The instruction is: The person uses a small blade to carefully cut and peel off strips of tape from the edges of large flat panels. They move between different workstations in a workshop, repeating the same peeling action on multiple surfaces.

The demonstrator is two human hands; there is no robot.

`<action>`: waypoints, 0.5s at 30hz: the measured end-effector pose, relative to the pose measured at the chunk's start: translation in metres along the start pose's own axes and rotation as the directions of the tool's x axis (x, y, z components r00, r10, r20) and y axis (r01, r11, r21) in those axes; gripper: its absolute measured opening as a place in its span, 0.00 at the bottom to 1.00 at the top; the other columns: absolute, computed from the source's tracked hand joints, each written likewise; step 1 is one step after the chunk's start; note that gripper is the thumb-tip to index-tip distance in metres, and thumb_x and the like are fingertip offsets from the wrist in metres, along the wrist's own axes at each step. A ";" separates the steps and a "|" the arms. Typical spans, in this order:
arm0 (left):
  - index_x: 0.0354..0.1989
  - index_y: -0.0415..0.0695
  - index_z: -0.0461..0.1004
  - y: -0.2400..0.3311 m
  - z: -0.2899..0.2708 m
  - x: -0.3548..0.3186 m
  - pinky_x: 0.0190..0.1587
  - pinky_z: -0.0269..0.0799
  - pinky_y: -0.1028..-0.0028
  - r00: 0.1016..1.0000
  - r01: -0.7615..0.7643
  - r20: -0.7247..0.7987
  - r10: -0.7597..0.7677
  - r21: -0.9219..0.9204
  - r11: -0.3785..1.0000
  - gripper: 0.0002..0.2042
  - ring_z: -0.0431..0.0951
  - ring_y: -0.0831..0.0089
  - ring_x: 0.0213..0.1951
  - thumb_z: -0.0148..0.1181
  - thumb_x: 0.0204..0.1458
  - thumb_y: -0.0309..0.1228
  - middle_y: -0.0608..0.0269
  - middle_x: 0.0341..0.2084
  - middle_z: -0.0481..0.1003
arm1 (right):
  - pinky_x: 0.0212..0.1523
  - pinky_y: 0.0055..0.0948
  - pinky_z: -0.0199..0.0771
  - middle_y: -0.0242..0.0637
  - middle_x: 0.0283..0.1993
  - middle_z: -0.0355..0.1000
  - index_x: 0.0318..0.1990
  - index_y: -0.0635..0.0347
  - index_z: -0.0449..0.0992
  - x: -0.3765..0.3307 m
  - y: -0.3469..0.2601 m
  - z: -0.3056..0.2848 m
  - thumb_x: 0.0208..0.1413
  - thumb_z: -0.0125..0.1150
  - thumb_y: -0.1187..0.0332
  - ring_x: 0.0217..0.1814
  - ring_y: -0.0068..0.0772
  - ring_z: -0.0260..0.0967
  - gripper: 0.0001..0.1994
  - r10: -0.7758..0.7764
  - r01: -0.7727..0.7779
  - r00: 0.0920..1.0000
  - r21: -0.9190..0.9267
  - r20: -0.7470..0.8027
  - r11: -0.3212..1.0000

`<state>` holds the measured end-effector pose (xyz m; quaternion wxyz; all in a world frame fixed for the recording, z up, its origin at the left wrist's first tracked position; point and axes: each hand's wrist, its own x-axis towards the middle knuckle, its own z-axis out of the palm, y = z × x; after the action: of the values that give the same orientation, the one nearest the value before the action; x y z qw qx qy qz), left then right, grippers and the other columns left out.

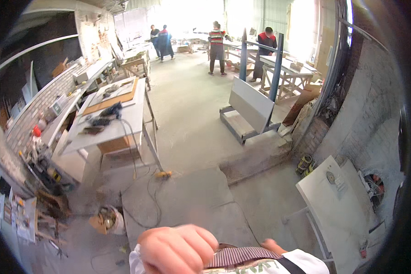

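Nearest, at the bottom centre of the frame, a purple-and-white striped cloth (242, 256) stretches across the wearer's white-clothed front. It could bunch or slip, I judge, if one side were tugged harder than the other. The left hand (180, 249) looms just above the cloth's left end, back and knuckles toward the camera, slightly blurred, its fingers curled together in a loose fist; whether they grip the cloth is hidden. The right hand (273, 246) shows only in part at the cloth's right end; I cannot tell whether its fingers are apart or closed. A dark strap (289, 266) crosses the lower right of the wearer's front.

Just beyond, a cable (157, 214) loops over the grey floor. A step forward might catch it, since it lies in front of the body. A bucket (116, 221) stands lower left, and a white tabletop (319, 192) fills the lower right.

Farther off, a littered worktable (84, 144) sits left, and a pale panel (251, 105) leans on a stand right of centre. Four people are at the top.
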<state>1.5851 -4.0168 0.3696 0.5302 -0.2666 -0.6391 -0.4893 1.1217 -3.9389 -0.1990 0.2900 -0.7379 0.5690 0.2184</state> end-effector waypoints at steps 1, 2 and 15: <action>0.42 0.33 0.76 -0.005 -0.033 -0.009 0.21 0.54 0.65 0.990 0.029 -0.135 -0.031 -0.022 0.999 0.10 0.61 0.68 0.13 0.59 0.58 0.29 0.63 0.15 0.69 | 0.46 0.46 0.76 0.44 0.44 0.79 0.44 0.56 0.81 -0.018 0.056 0.014 0.57 0.54 0.60 0.47 0.46 0.77 0.15 0.070 -0.049 0.990 -0.163 0.125 0.985; 0.42 0.33 0.77 -0.012 -0.058 -0.015 0.21 0.53 0.65 0.930 0.077 -0.361 -0.076 -0.010 0.997 0.11 0.62 0.68 0.14 0.60 0.57 0.29 0.64 0.14 0.67 | 0.45 0.45 0.76 0.43 0.43 0.79 0.44 0.57 0.81 -0.023 0.071 0.012 0.57 0.54 0.60 0.47 0.46 0.77 0.15 0.155 -0.118 0.968 -0.185 0.199 0.976; 0.45 0.38 0.75 -0.223 -0.502 -0.119 0.21 0.63 0.78 0.017 0.725 -0.604 -0.797 -0.541 0.426 0.08 0.69 0.76 0.19 0.55 0.60 0.25 0.66 0.20 0.73 | 0.41 0.42 0.77 0.43 0.39 0.80 0.43 0.60 0.80 0.380 -0.001 -0.320 0.58 0.54 0.59 0.41 0.43 0.78 0.15 0.263 -0.272 0.962 0.224 0.072 0.936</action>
<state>1.6374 -4.5356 0.1612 0.3955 0.3529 -0.3374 -0.7779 1.2184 -4.4256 -0.2113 0.3530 -0.6102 0.6795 0.2029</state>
